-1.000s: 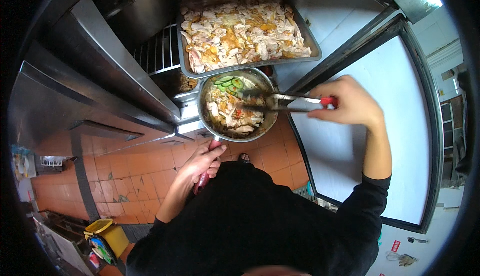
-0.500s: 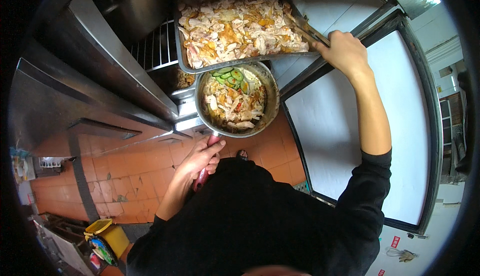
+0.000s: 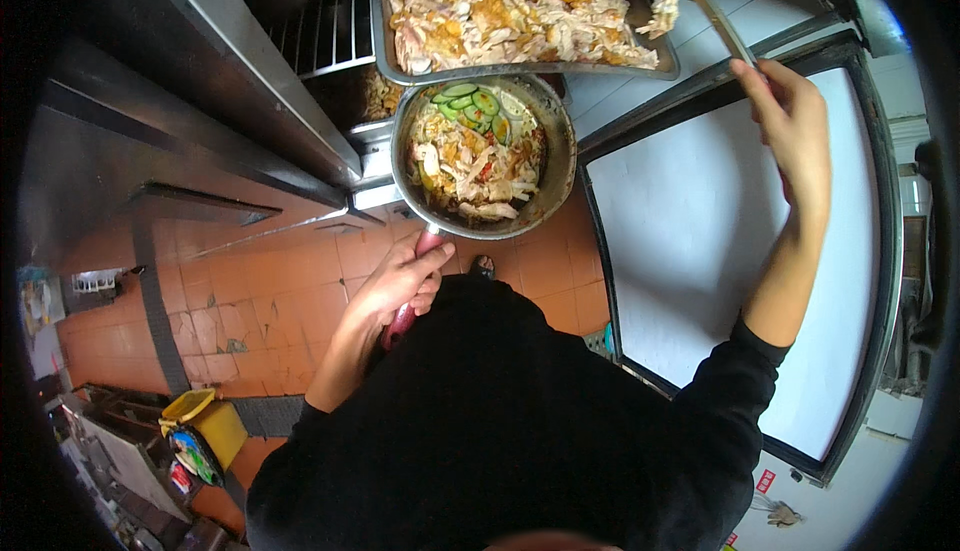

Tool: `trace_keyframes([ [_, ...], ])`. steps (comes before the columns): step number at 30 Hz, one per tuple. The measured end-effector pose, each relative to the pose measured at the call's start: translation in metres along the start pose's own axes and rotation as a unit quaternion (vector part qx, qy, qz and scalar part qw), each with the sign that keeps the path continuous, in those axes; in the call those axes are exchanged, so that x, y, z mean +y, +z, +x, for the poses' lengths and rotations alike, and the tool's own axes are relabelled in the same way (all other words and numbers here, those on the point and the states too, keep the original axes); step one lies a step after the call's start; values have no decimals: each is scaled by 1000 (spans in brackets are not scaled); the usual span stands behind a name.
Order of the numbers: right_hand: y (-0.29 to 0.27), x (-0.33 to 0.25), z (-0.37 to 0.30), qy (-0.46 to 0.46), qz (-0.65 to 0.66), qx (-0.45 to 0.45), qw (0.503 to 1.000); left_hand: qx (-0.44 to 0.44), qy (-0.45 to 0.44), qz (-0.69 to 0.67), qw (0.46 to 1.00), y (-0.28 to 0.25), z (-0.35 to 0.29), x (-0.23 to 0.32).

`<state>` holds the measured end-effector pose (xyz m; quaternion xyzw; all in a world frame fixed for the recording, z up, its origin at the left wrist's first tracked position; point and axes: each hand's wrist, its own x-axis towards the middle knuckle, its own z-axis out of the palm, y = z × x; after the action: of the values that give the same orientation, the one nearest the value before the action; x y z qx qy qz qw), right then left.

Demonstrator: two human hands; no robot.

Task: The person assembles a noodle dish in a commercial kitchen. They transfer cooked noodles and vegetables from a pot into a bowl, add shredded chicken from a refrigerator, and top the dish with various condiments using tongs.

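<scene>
Holding pot (image 3: 565, 146) just beyond left hand (image 3: 405, 281), by its red handle (image 3: 402, 323). Clamped on that handle, fingers wrapped round, thumb pointing up toward the rim. On the other side, gripping tongs (image 3: 722, 26) by the near end in right hand (image 3: 795, 121), between thumb and fingers. Reaching past the tray's right end with the tips, right at some pale meat strips (image 3: 660, 13); can't tell if pinched or only touching.

Pointing handle back at black-clad torso (image 3: 500, 401), long axis slanting from lower left up to the pot. Holding pot mouth-up. Slanting tongs up and left, away from the body.

Inside pot: cucumber slices (image 3: 468, 106) along the far side, shredded meat (image 3: 480, 166) with red bits nearer. Just past the far rim: metal tray (image 3: 640, 71), piled with more meat (image 3: 490, 11); can't tell if touching pot. Under right forearm (image 3: 785, 281): white panel (image 3: 700, 221), dark-edged. Below: orange tiled floor (image 3: 290, 301).
</scene>
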<state>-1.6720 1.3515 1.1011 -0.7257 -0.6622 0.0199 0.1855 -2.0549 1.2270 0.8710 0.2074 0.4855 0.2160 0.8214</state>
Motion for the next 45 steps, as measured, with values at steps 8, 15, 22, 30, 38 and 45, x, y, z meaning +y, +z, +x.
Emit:
trace_keyframes([
  [8, -7, -8, -35, 12, 189, -158, 969, -6, -3, -8, 1000, -1, 3, -1],
  [15, 50, -34, -58, -215, -21, -250, 944, -23, 0, 1, 1000, -6, 8, -2],
  [22, 66, -39, -72, -232, -70, -267, 933, -20, -15, -1, 1000, -6, 13, -3],
  [30, 141, -48, -83, -340, -95, -257, 899, -27, -21, 45, 998, -10, 19, -3],
  [38, 91, -28, -74, -260, -166, -218, 926, -19, -27, 47, 998, -8, 18, -4],
  [45, 108, -48, -86, -326, -178, -321, 871, -19, -27, 62, 998, -11, 21, -4],
])
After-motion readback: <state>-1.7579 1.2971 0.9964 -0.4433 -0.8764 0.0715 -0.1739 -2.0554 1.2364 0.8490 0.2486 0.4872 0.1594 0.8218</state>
